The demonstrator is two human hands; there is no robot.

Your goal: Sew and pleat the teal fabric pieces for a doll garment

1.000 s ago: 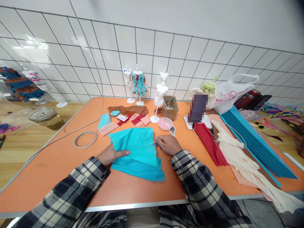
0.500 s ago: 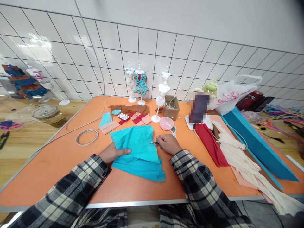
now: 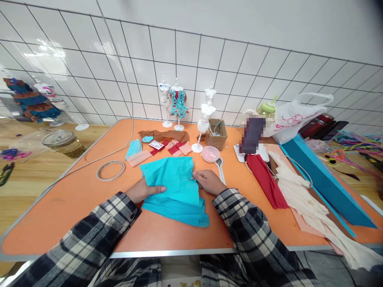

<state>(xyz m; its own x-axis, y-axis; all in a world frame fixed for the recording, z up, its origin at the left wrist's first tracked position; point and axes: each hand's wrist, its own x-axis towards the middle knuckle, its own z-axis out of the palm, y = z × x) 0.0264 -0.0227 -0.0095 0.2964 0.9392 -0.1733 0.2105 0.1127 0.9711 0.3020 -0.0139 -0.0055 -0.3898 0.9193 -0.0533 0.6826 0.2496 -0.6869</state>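
Observation:
A sheet of turquoise crepe paper [image 3: 169, 171] is spread on the orange table in front of me, with more folded layers at its lower edge. My left hand [image 3: 146, 191] grips its left side, thumb on top and fingers underneath. At the right edge of the sheet, my right hand [image 3: 209, 181] is closed around small scissors [image 3: 194, 177], mostly hidden by the fingers. A short slit runs into the paper there. Just beyond my right hand lie a white spoon [image 3: 221, 169] and a pink bowl [image 3: 210, 154].
White dress-form stands [image 3: 206, 115] are at the back, one in a turquoise ruffled dress [image 3: 178, 104]. A cardboard box [image 3: 217, 139] sits beside them. Paper scraps [image 3: 139, 158] and a ring-shaped roll [image 3: 103, 178] lie left; red paper [image 3: 266, 181] and cream paper [image 3: 295, 187] right.
The scissor blades, clearly visible before, now barely show at the paper's right edge, where a slit appears. My right hand has moved slightly left toward the sheet. My left hand keeps its grip.

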